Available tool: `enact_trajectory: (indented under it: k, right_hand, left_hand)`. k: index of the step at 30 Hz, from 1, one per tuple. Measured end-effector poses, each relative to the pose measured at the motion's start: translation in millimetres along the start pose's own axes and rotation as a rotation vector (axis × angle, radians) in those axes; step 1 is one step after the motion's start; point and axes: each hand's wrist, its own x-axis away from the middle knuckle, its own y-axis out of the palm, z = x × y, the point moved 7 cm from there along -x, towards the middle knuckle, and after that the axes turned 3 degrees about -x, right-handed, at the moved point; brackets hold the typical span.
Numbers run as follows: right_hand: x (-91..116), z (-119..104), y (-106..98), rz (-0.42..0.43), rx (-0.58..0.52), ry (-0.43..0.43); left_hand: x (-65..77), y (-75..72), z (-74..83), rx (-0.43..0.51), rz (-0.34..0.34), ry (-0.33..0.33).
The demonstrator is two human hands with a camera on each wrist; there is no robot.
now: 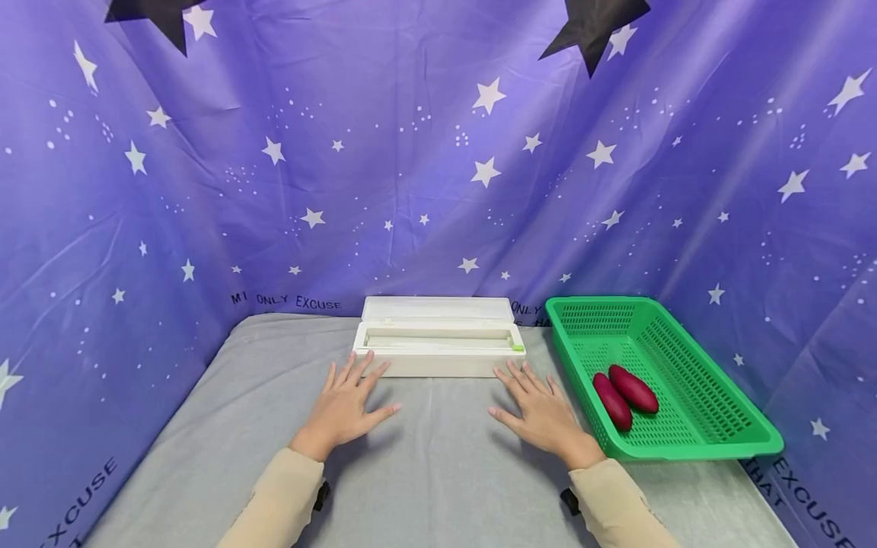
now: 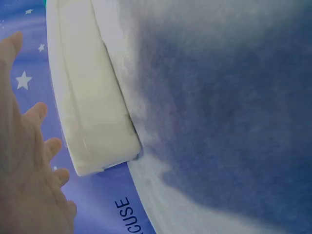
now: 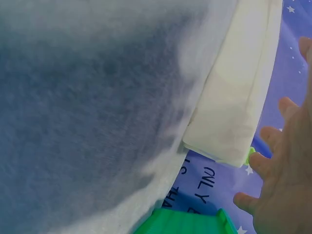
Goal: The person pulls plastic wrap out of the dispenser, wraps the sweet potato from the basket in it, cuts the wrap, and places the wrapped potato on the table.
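Observation:
A long white box point(image 1: 438, 367) with its hinged lid raised at the back stands at the far side of the table. A small green piece point(image 1: 518, 348) sits at its right front corner. My left hand point(image 1: 345, 406), fingers spread and palm down, is near the box's left front end and holds nothing. Likewise spread, my right hand point(image 1: 541, 411) is by the right front end, between the box and the green basket. The wrist views show the box front point(image 2: 92, 97) beyond the left fingers, and the same box point(image 3: 229, 97) beside the right fingers.
A green plastic basket point(image 1: 692, 450) stands on the right, with two dark red, elongated sweet-potato-like pieces point(image 1: 633, 389) inside. Grey cloth point(image 1: 425, 472) covers the table. A purple star-printed curtain point(image 1: 384, 167) rises close behind the box and along both sides.

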Motion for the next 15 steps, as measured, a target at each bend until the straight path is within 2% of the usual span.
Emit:
enact_trajectory:
  k: [15]
  right_hand:
    - [-15, 4, -10, 0.031, -0.028, 0.027]
  left_hand:
    - [-20.9, -15.4, -18.9, 0.048, 0.035, -0.022]
